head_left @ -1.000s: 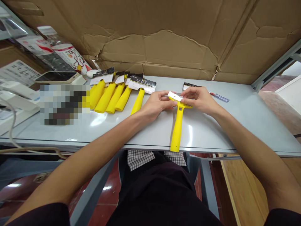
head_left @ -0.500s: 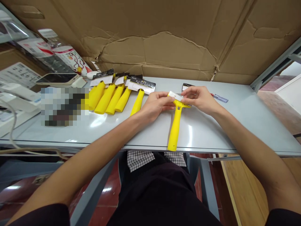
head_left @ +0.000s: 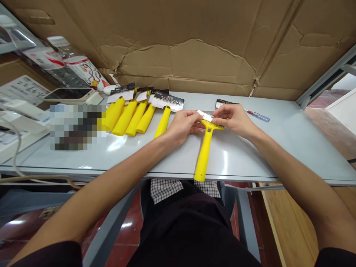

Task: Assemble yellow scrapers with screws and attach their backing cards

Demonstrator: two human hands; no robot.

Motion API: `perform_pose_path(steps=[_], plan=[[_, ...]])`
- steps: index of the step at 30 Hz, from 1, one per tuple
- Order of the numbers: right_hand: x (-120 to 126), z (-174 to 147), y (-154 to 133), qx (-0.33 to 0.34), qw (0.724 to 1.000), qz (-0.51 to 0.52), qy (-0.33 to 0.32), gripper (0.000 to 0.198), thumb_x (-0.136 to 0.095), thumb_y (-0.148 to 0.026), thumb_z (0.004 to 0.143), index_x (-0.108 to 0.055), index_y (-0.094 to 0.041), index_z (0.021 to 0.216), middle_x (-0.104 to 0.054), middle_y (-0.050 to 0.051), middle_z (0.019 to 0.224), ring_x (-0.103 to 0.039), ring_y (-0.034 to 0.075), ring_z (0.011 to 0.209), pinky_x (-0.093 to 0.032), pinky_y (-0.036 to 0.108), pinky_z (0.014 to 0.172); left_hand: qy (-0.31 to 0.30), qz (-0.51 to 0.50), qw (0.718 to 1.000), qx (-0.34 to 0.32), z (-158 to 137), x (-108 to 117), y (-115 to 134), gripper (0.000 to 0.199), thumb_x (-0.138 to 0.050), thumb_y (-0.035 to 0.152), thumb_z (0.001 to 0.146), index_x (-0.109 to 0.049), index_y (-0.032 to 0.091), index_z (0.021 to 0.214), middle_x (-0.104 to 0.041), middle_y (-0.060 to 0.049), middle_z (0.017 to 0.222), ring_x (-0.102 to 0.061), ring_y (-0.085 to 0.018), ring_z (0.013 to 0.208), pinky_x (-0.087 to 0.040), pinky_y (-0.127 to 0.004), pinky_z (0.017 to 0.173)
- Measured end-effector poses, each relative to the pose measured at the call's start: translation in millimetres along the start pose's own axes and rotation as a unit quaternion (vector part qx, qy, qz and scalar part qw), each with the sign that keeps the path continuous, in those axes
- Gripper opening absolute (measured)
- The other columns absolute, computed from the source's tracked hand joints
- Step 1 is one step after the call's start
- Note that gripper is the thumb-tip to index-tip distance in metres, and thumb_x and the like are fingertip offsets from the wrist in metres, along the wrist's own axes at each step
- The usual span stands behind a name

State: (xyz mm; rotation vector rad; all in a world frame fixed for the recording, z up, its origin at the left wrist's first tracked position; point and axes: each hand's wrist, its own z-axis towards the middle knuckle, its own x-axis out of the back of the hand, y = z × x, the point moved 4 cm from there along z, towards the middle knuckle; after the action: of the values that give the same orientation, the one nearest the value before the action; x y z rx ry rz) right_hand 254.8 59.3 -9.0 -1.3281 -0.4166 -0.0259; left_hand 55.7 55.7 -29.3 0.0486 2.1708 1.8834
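A yellow-handled scraper [head_left: 204,152] is held up over the front of the table, its handle pointing down toward me. Across its head lies a small white piece [head_left: 205,116], perhaps a blade cover. My left hand [head_left: 184,127] grips the left end of the head between thumb and fingers. On the other side, my right hand [head_left: 233,118] pinches the right part of the head near the white piece. Fingers hide both ends of the head. Just left of my left hand lies another yellow scraper [head_left: 162,124] with a black-and-white hang card [head_left: 168,101].
Several yellow scrapers [head_left: 126,118] with cards lie in a row at left. Behind my right hand are a black-and-white card [head_left: 221,103] and a clear-capped, pen-like item [head_left: 260,116]. A phone [head_left: 69,94] and bottles [head_left: 80,65] stand far left. Cardboard [head_left: 178,59] walls the back.
The scraper has shifted slightly left and toward me, its handle end swinging a little left. Both hands keep their hold on the head, with the right fingers slightly moved.
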Motion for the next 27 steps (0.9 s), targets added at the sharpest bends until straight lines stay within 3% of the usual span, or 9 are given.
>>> perform_pose_path(steps=[7, 13, 17, 22, 27], plan=[[-1, -1, -1, 0.000, 1.000, 0.015, 0.000, 0.042, -0.103, -0.048, 0.070, -0.079, -0.020, 0.089, -0.081, 0.006, 0.085, -0.075, 0.021, 0.080, -0.061, 0.036, 0.073, 0.008, 0.005, 1.000, -0.004, 0, 0, 1, 0.006, -0.072, 0.017, 0.083, -0.076, 0.012, 0.083, -0.079, -0.010, 0.083, -0.077, -0.019, 0.074, -0.062, -0.027, 0.065], [1, 0, 2, -0.038, 0.998, 0.040, -0.033, 0.045, -0.093, -0.062, 0.084, -0.078, -0.021, 0.094, -0.080, 0.007, 0.083, -0.076, 0.021, 0.070, -0.063, 0.035, 0.065, 0.053, -0.017, 0.998, -0.005, 0, 3, 7, 0.004, -0.072, 0.011, 0.084, -0.073, 0.012, 0.080, -0.077, -0.006, 0.077, -0.071, -0.013, 0.065, -0.058, -0.022, 0.061], [6, 1, 8, -0.076, 0.994, 0.071, -0.037, 0.041, -0.098, -0.056, 0.081, -0.079, -0.022, 0.095, -0.080, 0.007, 0.086, -0.077, 0.021, 0.071, -0.064, 0.034, 0.062, 0.062, -0.030, 0.998, -0.007, -1, 2, 10, 0.005, -0.071, 0.008, 0.086, -0.074, 0.011, 0.082, -0.077, -0.007, 0.077, -0.071, -0.012, 0.064, -0.059, -0.023, 0.065], [6, 0, 7, -0.078, 0.990, 0.104, -0.046, 0.037, -0.098, -0.053, 0.081, -0.082, -0.021, 0.092, -0.081, 0.008, 0.091, -0.077, 0.019, 0.072, -0.063, 0.031, 0.060, 0.070, -0.044, 0.996, -0.015, 0, 5, 10, 0.009, -0.071, 0.006, 0.087, -0.072, 0.012, 0.080, -0.076, -0.007, 0.079, -0.072, -0.013, 0.066, -0.062, -0.027, 0.071], [7, 1, 8, -0.096, 0.990, 0.107, -0.008, 0.031, -0.101, -0.039, 0.076, -0.080, -0.019, 0.087, -0.080, 0.009, 0.086, -0.074, 0.019, 0.069, -0.063, 0.032, 0.058, 0.063, -0.042, 0.997, -0.022, 2, 7, 7, 0.004, -0.074, 0.010, 0.087, -0.074, 0.013, 0.084, -0.078, -0.008, 0.083, -0.074, -0.014, 0.069, -0.064, -0.030, 0.077]])
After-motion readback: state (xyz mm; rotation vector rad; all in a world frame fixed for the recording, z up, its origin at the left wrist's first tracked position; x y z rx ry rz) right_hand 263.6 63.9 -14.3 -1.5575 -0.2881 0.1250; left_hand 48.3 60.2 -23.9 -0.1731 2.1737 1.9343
